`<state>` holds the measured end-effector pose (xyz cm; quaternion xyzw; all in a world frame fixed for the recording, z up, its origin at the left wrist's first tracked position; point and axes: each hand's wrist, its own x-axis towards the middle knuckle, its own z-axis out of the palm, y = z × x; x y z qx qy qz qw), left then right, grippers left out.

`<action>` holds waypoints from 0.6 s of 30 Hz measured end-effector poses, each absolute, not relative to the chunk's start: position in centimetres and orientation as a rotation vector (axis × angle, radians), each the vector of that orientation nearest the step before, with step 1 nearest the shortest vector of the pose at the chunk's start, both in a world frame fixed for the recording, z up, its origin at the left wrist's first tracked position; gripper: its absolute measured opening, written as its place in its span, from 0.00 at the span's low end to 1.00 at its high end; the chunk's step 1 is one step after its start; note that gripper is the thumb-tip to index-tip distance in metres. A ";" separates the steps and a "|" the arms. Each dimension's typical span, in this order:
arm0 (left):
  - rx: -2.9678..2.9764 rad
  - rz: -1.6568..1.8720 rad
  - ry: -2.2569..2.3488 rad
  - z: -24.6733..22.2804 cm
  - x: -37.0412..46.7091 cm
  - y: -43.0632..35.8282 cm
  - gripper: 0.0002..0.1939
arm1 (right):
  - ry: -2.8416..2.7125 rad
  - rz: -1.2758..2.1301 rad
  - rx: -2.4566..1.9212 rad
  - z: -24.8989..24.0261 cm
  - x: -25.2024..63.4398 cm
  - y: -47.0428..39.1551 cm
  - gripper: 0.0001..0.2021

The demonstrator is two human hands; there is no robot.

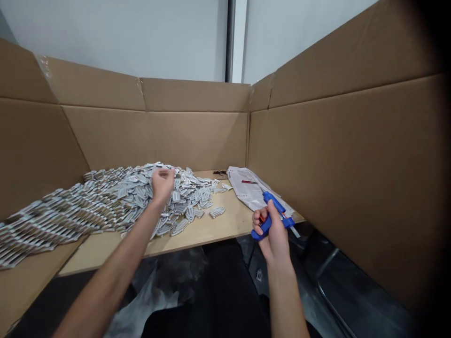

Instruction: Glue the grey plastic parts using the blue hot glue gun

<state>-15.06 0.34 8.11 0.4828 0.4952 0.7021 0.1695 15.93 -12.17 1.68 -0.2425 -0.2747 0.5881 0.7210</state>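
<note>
My right hand is wrapped round a blue hot glue gun with an orange trigger. Its nose points forward and left, over a crumpled white plastic sheet, and a pale glue stick sticks out of its back. Above a heap of small grey plastic pieces hovers my left hand. The fingers there look curled but are smeared by motion, so whether they hold anything cannot be made out. A single grey piece lies apart, right of the heap.
Rows of stacked pieces spread along the left side. Cardboard walls enclose the table at the back and both sides. On the white plastic sheet lies a thin dark red tool. A small dark item rests near the back wall.
</note>
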 end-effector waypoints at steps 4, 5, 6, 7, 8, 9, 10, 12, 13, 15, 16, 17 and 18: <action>2.032 1.315 1.413 1.1 -8.9 -1.7 0.10 | -0.698 1.142 -0.717 0.1 15.4 -10.8 0.25; 2.188 1.182 1.447 -0.2 -7.7 -2.0 0.11 | -0.757 1.077 -0.818 -0.6 15.4 -10.3 0.24; 2.320 1.087 1.473 -1.3 -6.7 -2.3 0.12 | -0.831 1.000 -0.927 -1.3 15.5 -9.8 0.23; 2.422 1.013 1.495 -2.2 -6.0 -2.4 0.12 | -0.926 0.913 -1.029 -2.1 15.7 -9.2 0.23; 2.500 0.944 1.525 -3.0 -5.5 -2.4 0.12 | -1.018 0.813 -1.115 -2.9 15.9 -8.7 0.21; 2.548 0.901 1.567 -3.5 -5.1 -2.4 0.11 | -1.131 0.708 -1.178 -3.6 16.2 -8.3 0.20; 2.575 0.867 1.617 -4.0 -4.9 -2.3 0.10 | -1.224 0.617 -1.231 -4.3 16.3 -8.0 0.18; 2.596 0.822 1.722 -4.5 -4.8 -2.2 0.09 | -1.382 0.517 -1.294 -5.1 16.3 -7.6 0.14; 2.601 0.802 1.759 -4.6 -4.9 -2.2 0.09 | -1.448 0.496 -1.314 -5.3 16.0 -7.6 0.12; 2.605 0.782 1.793 -4.7 -5.1 -2.2 0.11 | -1.573 0.484 -1.350 -5.1 14.9 -7.8 0.11; 2.593 0.791 1.801 -4.6 -5.3 -2.2 0.12 | -1.633 0.481 -1.379 -4.9 14.1 -7.9 0.10; 2.566 0.810 1.808 -4.6 -5.5 -2.2 0.13 | -1.692 0.474 -1.417 -4.5 13.3 -8.0 0.10; 2.521 0.847 1.817 -4.5 -5.7 -2.3 0.13 | -1.743 0.438 -1.459 -4.2 12.5 -8.1 0.09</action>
